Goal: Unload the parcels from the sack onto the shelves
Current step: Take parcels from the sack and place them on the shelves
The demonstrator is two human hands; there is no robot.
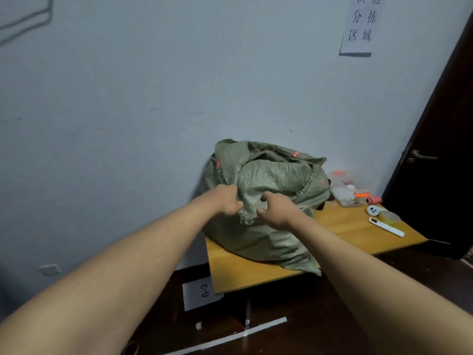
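Observation:
A bulging green woven sack [268, 175] stands on a small wooden table [343, 226] against the wall, its top folded over so the contents are hidden. My left hand [226, 201] grips a fold of the sack's front cloth. My right hand [275, 210] pinches the same fold just to the right of it. Both arms reach forward from the bottom of the view. No parcel and no shelf is in sight.
On the table's right end lie a clear plastic bag [344, 190], an orange-handled tool [362, 194], a white scanner [373, 210], tape [389, 216] and a white pen-like device [386, 227]. A dark door [440, 149] stands right. A paper marked 6-3 [202, 293] lies on the floor.

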